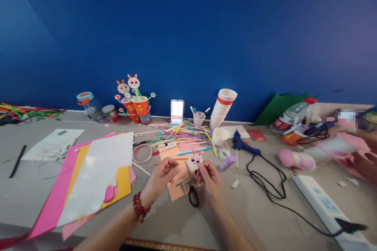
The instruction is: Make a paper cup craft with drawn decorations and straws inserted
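Tabletop (271, 225) beneath rabbit face (194, 161) lies cluttered against blue wall (188, 31).

One pair of black-handled metal scissors (191, 184). Three round white paper rabbit faces (194, 161). Two rolls of tape: one wide and clear (142, 161), one smaller. At least one blue plastic glue gun (244, 146). One long white plastic power strip (319, 202). Nested white paper cups (221, 108) and heaped multicoloured sticks (184, 135), both uncountable.
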The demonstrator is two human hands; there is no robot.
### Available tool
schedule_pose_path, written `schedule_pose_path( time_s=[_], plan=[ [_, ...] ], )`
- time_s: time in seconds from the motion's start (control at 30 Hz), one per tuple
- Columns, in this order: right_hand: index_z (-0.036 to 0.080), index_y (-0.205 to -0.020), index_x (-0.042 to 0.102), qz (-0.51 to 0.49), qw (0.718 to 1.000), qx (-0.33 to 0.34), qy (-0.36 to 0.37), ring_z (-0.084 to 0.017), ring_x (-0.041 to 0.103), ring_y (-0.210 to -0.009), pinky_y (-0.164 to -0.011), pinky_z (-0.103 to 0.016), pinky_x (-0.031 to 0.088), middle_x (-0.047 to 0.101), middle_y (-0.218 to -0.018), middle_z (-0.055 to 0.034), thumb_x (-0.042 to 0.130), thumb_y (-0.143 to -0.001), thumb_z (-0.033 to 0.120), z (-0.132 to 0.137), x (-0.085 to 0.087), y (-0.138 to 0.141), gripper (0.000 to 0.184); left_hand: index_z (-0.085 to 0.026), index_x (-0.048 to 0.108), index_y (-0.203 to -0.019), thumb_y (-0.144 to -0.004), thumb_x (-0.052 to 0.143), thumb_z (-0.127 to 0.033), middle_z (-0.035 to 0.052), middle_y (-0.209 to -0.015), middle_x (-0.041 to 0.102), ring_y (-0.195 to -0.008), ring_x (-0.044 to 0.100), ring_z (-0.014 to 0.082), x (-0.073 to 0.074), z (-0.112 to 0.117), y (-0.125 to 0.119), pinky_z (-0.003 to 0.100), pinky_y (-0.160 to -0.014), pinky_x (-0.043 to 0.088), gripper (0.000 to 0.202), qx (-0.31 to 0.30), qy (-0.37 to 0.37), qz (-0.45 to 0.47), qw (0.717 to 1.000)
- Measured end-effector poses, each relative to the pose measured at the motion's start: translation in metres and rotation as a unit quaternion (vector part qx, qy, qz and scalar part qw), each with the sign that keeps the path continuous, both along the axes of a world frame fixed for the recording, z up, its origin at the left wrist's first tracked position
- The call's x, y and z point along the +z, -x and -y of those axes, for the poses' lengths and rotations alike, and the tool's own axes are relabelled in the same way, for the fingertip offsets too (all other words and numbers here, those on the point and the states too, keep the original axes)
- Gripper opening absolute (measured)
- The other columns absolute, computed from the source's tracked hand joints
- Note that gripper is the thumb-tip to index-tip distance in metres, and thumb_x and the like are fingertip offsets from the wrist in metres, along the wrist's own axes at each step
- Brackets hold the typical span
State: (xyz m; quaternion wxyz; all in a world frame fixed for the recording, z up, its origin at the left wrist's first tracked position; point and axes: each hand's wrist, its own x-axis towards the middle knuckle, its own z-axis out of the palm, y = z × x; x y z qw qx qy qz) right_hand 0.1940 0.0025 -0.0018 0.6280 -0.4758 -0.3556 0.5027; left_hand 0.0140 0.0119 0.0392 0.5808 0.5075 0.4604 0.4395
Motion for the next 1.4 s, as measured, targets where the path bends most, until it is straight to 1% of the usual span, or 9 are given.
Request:
schedule_pose_path(
  time_s=[0.13,0.3,0.43,0.53,0.6,0.7,1.0,1.17,1.4],
  plan=[
    [0.02,-0.067,0.054,0.006,0.999,0.038,0.006,-0.008,0.038,-0.042,-0.041,-0.02,0.032,0.047,-0.052,0.006,0.07,-0.079,0.05,0.004,0.0,0.006,0.036,-0.017,0.057,-0.081,-0.076,0.068,-0.042,-0.002,-0.072,0.054,-0.059,0.048,0.0101,-0.007,-0.003,-0.015,0.022,-0.055,0.041,0.027,-0.012,-0.01,0.005,1.0],
    [0.02,-0.071,0.058,0.024,0.999,0.045,0.012,-0.009,0.041,-0.045,-0.042,-0.02,0.034,0.049,-0.055,0.0049,0.069,-0.079,0.052,0.004,0.008,0.002,0.035,-0.017,0.055,-0.072,-0.077,0.065,-0.044,-0.0027,-0.062,0.053,-0.054,0.049,0.0104,-0.007,-0.012,-0.023,0.023,-0.054,0.04,0.029,-0.013,-0.02,-0.011,1.0],
    [0.02,-0.09,0.063,0.036,0.998,0.041,0.022,-0.012,0.047,-0.051,-0.046,-0.022,0.039,0.057,-0.065,0.0016,0.066,-0.08,0.055,0.014,0.015,-0.007,0.036,-0.018,0.057,-0.075,-0.079,0.062,-0.04,-0.0014,-0.066,0.056,-0.058,0.051,0.0121,-0.007,-0.033,-0.021,0.024,-0.056,0.04,0.023,-0.001,-0.058,-0.06,0.997],
    [0.02,-0.084,0.064,0.083,0.993,0.08,0.026,-0.012,0.046,-0.052,-0.048,-0.023,0.037,0.056,-0.064,0.001,0.064,-0.081,0.056,0.03,0.012,-0.015,0.036,-0.018,0.06,-0.072,-0.078,0.062,-0.034,0.0001,-0.068,0.059,-0.063,0.052,0.0144,-0.008,-0.053,-0.025,0.026,-0.061,0.04,0.018,0.0,-0.109,-0.114,0.988],
    [0.019,-0.077,0.063,0.129,0.986,0.1,0.02,-0.013,0.047,-0.054,-0.05,-0.024,0.037,0.057,-0.063,0.0003,0.063,-0.083,0.054,0.04,0.007,-0.02,0.035,-0.018,0.062,-0.07,-0.076,0.062,-0.031,0.0009,-0.069,0.061,-0.065,0.053,0.0159,-0.01,-0.065,-0.032,0.027,-0.063,0.04,0.014,-0.003,-0.141,-0.151,0.978],
    [0.019,-0.073,0.062,0.169,0.981,0.091,0.012,-0.015,0.049,-0.058,-0.053,-0.025,0.038,0.058,-0.064,-0.0005,0.062,-0.084,0.052,0.048,-0.001,-0.028,0.035,-0.018,0.063,-0.07,-0.078,0.059,-0.028,0.0019,-0.071,0.063,-0.068,0.054,0.0177,-0.013,-0.079,-0.045,0.028,-0.064,0.039,0.013,0.0,-0.178,-0.199,0.964],
    [0.02,-0.071,0.06,0.173,0.98,0.093,0.016,-0.014,0.044,-0.054,-0.051,-0.024,0.034,0.05,-0.06,0.0024,0.061,-0.084,0.053,0.047,-0.011,-0.035,0.035,-0.019,0.067,-0.075,-0.078,0.061,-0.018,0.006,-0.088,0.067,-0.088,0.058,0.0215,-0.027,-0.111,-0.057,0.033,-0.079,0.041,0.007,0.032,-0.234,-0.346,0.908],
    [0.02,-0.069,0.058,0.178,0.979,0.098,0.005,-0.014,0.043,-0.054,-0.051,-0.024,0.033,0.048,-0.059,0.0027,0.061,-0.085,0.049,0.048,-0.011,-0.035,0.033,-0.019,0.068,-0.073,-0.079,0.062,-0.019,0.0058,-0.085,0.066,-0.091,0.056,0.0233,-0.033,-0.114,-0.06,0.035,-0.083,0.039,0.008,0.041,-0.24,-0.422,0.873],
    [0.02,-0.072,0.058,0.197,0.974,0.111,0.002,-0.015,0.045,-0.058,-0.055,-0.024,0.034,0.049,-0.062,0.0022,0.059,-0.087,0.046,0.049,-0.012,-0.036,0.03,-0.021,0.067,-0.072,-0.078,0.063,-0.024,0.0071,-0.094,0.064,-0.098,0.052,0.0281,-0.035,-0.106,-0.061,0.039,-0.084,0.036,0.008,0.055,-0.256,-0.488,0.833]
  ],
)
